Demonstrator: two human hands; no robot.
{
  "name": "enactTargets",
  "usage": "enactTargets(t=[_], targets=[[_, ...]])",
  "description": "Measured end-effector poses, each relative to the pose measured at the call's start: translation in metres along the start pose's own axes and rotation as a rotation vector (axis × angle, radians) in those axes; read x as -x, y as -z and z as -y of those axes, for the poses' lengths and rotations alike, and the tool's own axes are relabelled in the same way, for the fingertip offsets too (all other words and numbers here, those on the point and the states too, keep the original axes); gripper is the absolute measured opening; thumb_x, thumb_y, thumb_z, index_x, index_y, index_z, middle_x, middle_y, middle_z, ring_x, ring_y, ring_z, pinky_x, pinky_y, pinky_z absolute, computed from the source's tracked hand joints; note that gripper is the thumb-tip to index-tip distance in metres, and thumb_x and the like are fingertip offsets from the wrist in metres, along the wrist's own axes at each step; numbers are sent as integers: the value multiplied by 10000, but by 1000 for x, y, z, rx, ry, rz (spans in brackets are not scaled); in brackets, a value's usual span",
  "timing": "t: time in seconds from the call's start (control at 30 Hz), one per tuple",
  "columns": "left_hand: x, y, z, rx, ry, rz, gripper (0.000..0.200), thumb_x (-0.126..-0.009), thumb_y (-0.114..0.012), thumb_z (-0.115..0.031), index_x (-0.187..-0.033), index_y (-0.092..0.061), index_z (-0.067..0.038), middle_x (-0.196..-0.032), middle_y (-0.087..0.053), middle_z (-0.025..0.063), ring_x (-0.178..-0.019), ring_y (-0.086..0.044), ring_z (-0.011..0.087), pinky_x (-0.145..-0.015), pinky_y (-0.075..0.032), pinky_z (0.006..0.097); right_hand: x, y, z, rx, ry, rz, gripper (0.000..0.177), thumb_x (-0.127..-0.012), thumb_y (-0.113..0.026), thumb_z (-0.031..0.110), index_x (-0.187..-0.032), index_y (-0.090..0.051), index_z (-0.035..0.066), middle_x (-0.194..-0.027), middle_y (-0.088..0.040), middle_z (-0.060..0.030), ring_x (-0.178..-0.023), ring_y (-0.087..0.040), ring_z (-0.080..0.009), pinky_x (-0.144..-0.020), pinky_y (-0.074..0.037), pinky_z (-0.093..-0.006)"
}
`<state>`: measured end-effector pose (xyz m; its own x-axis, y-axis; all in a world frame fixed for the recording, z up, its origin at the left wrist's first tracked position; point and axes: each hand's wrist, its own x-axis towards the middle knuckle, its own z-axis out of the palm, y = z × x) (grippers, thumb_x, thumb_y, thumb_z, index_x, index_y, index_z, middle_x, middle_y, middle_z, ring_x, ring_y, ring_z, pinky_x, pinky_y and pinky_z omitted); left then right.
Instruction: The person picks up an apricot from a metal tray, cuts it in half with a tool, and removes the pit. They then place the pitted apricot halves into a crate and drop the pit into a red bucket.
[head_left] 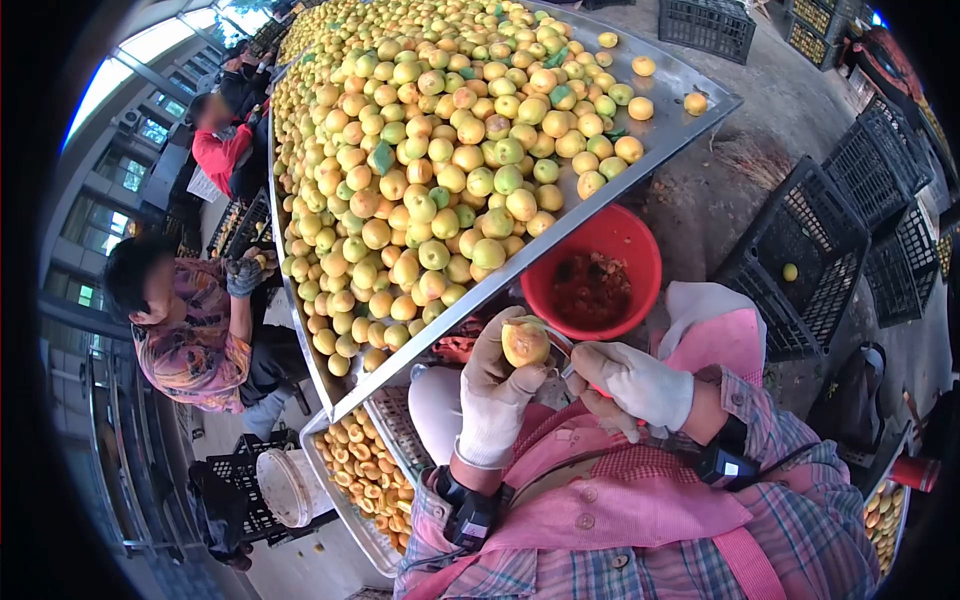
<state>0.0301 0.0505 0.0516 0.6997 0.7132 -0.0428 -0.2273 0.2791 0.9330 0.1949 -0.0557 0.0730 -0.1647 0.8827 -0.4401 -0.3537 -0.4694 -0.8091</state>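
Observation:
My left hand [494,392], in a white glove, holds a yellow apricot [525,343] with a brownish patch between thumb and fingers. Closed round a small tool with a red handle [600,389] is my gloved right hand [634,384]; the tool's metal end [562,345] is beside the fruit. Both hands are above my lap, close to the corner of a metal table [440,325] heaped with yellow-green apricots [420,190]. A red basin [645,262] holding dark scraps stands just beyond my hands.
Halved apricots [365,470] fill a tray at lower left, near a white bucket [285,487]. Black crates [800,255] stand on the right. One person [190,340] in a patterned shirt sits at left; another in red [220,155] is farther back.

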Motion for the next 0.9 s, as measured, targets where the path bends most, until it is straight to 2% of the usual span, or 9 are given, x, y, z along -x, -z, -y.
enactTargets(t=[0.27, 0.47, 0.6, 0.67, 0.7, 0.77, 0.8, 0.87, 0.9], targets=[[1, 4, 8, 31, -3, -38, 700, -824, -772, -228, -1386, -408, -22, -1186, -601, 45, -1031, -588, 128, -877, -492, 265, -2, -1, 1, -153, -33, 73, 563, -1009, -315, 536, -851, -504, 29, -517, -429, -10, -329, -404, -129, -332, -376, -262], [1, 7, 11, 32, -12, -26, 705, -816, -777, -244, -1379, -414, -25, -1171, -604, 41, -1008, -594, 129, -867, -496, 263, 2, -1, 2, -233, -96, 108, 559, -1006, -318, 541, -866, -503, 32, -520, -418, 0, -331, -377, -116, -325, -367, -256], [4, 8, 5, 124, 87, 68, 731, -805, -783, -279, -1385, -411, -33, -1137, -609, 44, -975, -606, 130, -850, -508, 260, -1, 3, -5, -152, -72, 58, 503, -1017, -341, 498, -934, -511, 32, -541, -435, -2, -329, -388, -112, -314, -354, -235], [4, 8, 5, 149, 125, 88, 744, -800, -786, -290, -1388, -407, -35, -1126, -611, 46, -964, -610, 131, -843, -513, 259, -5, 8, -10, 154, 70, -83, 413, -1014, -426, 422, -926, -512, 27, -604, -511, -48, -408, -493, -158, -381, -415, -294], [3, 8, 7, 166, 133, 87, 750, -799, -786, -286, -1392, -401, -35, -1130, -611, 47, -966, -611, 132, -843, -517, 262, -14, 12, -18, 160, 66, -83, 413, -1014, -426, 422, -926, -512, 27, -604, -511, -48, -408, -493, -158, -381, -415, -294], [0, 12, 13, 189, 136, 87, 755, -799, -786, -281, -1396, -394, -35, -1134, -610, 48, -969, -613, 133, -843, -521, 265, -31, 21, -35, 661, 703, -358, 312, -981, -526, 334, -926, -506, 28, -692, -573, -107, -549, -601, -258, -490, -465, -371], [-1, 17, 19, 194, 144, 95, 746, -806, -779, -263, -1400, -388, -36, -1149, -604, 49, -976, -612, 137, -854, -519, 267, -31, 25, -36, 668, 701, -356, 312, -981, -526, 334, -926, -506, 28, -692, -573, -107, -549, -601, -258, -490, -465, -371], [-3, 18, 22, 203, 145, 106, 737, -814, -771, -245, -1403, -381, -36, -1165, -598, 50, -983, -611, 141, -866, -517, 270, -31, 32, -30, 990, 761, -522, 274, -937, -586, 292, -922, -500, 32, -751, -597, -136, -682, -629, -346, -574, -477, -423], [-3, 16, 21, 214, 154, 101, 716, -825, -760, -222, -1403, -382, -35, -1187, -589, 53, -1003, -607, 147, -883, -512, 277, -28, 30, -28, 1014, 811, -540, 246, -907, -618, 268, -904, -500, 51, -739, -588, -129, -664, -609, -359, -552, -475, -415]])
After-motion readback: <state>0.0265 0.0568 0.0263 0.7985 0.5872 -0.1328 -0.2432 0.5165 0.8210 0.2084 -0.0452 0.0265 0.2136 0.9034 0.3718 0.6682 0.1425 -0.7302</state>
